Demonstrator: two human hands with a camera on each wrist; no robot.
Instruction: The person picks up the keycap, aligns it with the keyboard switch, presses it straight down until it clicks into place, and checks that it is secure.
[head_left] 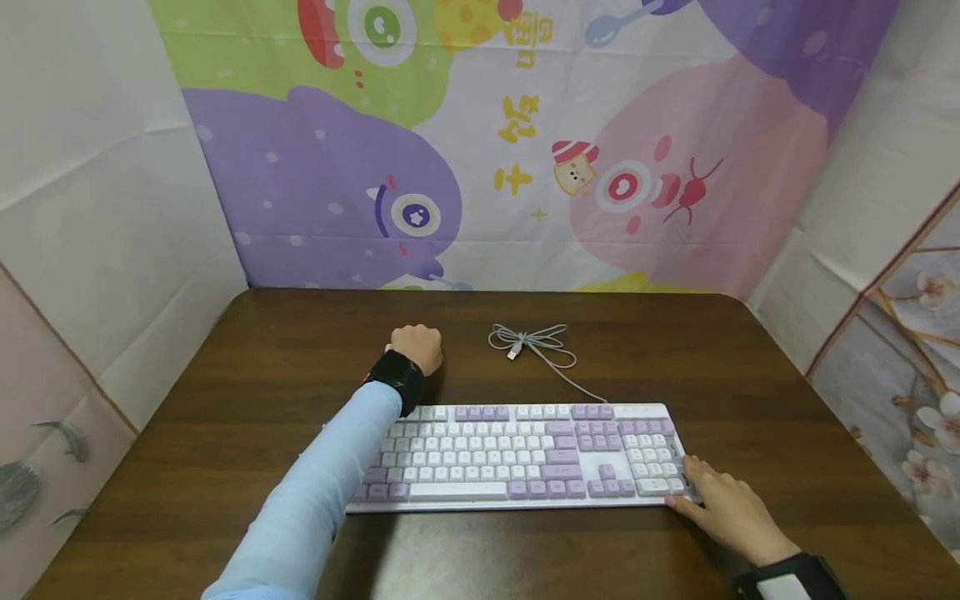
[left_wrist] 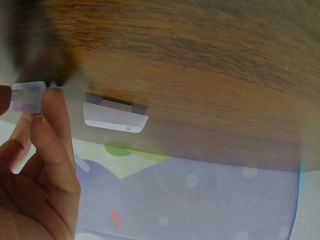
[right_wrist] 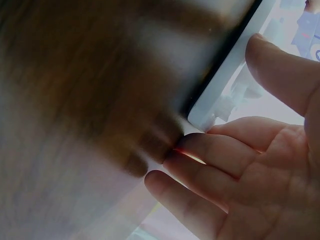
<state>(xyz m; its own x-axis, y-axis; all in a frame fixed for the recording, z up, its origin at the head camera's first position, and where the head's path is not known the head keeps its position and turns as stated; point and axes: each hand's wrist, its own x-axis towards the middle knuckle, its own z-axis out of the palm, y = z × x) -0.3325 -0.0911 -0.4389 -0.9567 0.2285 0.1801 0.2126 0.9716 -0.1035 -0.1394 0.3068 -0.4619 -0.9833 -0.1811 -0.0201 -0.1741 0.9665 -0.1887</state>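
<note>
A white and lilac keyboard (head_left: pixel 480 493) lies on the brown table, its left part hidden behind my left forearm. Past its upper left edge is my left hand (head_left: pixel 420 346), whose fingers are hidden from the head view. In the left wrist view the thumb and fingers pinch a small pale lilac block (left_wrist: pixel 29 97), of unclear kind. Beyond them on the table lies a white bar-shaped piece (left_wrist: pixel 115 117) with dark ends and a small printed code. My right hand (head_left: pixel 731 508) rests at the keyboard's lower right corner, thumb on the front edge, extended fingers along the right side.
A tied grey USB cable (head_left: pixel 528 340) lies behind the keyboard and joins its back edge. The wooden table (head_left: pixel 292 350) ends at a cartoon cloth (head_left: pixel 510 242). Pale hangings stand on both sides.
</note>
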